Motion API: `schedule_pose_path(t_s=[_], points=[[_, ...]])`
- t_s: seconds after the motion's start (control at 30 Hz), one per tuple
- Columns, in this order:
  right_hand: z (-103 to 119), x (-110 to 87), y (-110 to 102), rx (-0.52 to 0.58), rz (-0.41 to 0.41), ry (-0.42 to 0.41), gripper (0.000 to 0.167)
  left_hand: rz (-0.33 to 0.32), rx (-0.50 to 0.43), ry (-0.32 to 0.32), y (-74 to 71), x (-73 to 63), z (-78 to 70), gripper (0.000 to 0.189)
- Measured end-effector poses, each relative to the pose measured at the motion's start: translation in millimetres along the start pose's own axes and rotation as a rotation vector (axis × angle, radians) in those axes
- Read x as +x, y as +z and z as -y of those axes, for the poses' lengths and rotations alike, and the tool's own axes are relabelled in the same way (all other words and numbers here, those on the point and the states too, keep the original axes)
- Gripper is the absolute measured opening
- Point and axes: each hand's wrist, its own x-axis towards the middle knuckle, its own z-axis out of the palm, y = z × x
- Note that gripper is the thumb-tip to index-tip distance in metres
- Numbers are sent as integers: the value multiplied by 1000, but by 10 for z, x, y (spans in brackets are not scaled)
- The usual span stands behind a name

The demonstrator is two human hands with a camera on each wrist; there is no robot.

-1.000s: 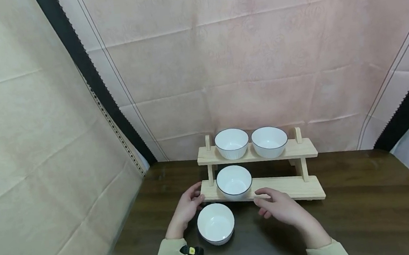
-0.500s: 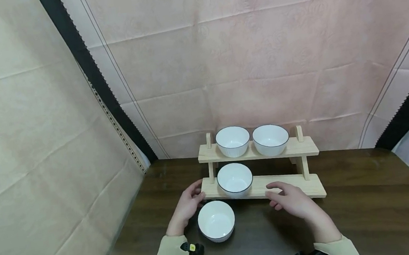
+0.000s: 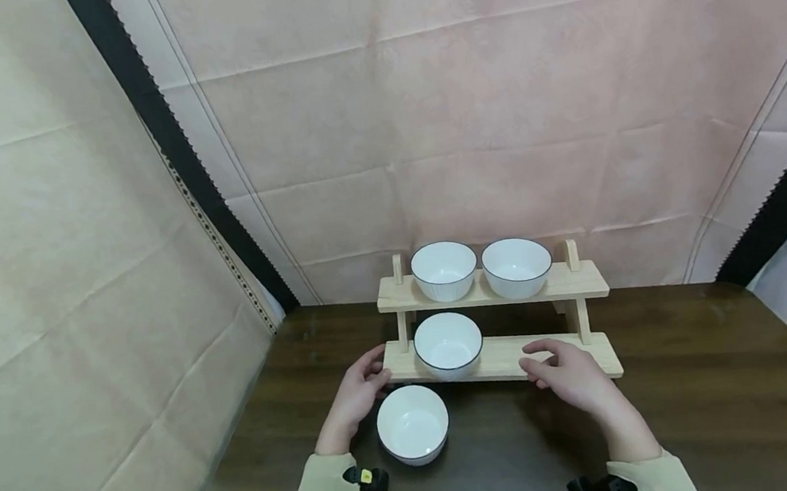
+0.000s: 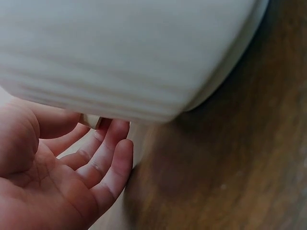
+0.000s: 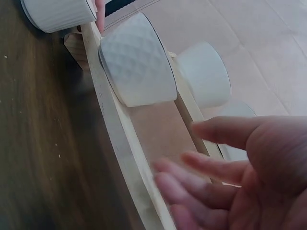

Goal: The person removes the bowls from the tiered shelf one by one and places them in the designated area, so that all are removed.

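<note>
A two-tier wooden display rack (image 3: 502,354) stands on the table. My left hand (image 3: 355,397) pinches the left end of its lower board; the left wrist view shows thumb and fingers at the wood (image 4: 91,120), partly hidden by a white bowl (image 4: 110,52). One dark-rimmed white bowl (image 3: 449,344) sits at the left of the lower board. Two more, a left bowl (image 3: 444,272) and a right bowl (image 3: 517,268), stand on the upper board. Another bowl (image 3: 412,425) is on the table beside my left hand. My right hand (image 3: 569,375), fingers relaxed and holding nothing, hovers at the lower board's front right.
The dark brown wooden table (image 3: 702,373) extends to both sides of the rack. Pale fabric walls (image 3: 494,107) rise behind it and at the left (image 3: 83,310). A wooden upright (image 3: 583,321) supports the upper board at the right.
My right hand has moved rightward along the front of the lower board, away from the bowl there. The left hand and all bowls keep their places; the head view shifts slightly.
</note>
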Motion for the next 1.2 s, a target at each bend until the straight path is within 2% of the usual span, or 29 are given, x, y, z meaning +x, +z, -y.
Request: schedule_pose_path(t_s=[0.13, 0.27, 0.67, 1.0, 1.2], points=[[44, 41, 9, 23, -76, -41, 47, -6, -3, -3, -1, 7, -7, 49], [82, 91, 55, 69, -112, -55, 48, -4, -6, -4, 5, 17, -9, 49], [271, 220, 245, 135, -82, -59, 55, -2, -7, 3, -2, 20, 8, 48], [309, 302, 320, 129, -67, -81, 52, -4, -7, 0, 2, 28, 14, 48], [323, 314, 355, 138, -49, -81, 56, -1, -8, 4, 2, 23, 15, 48]])
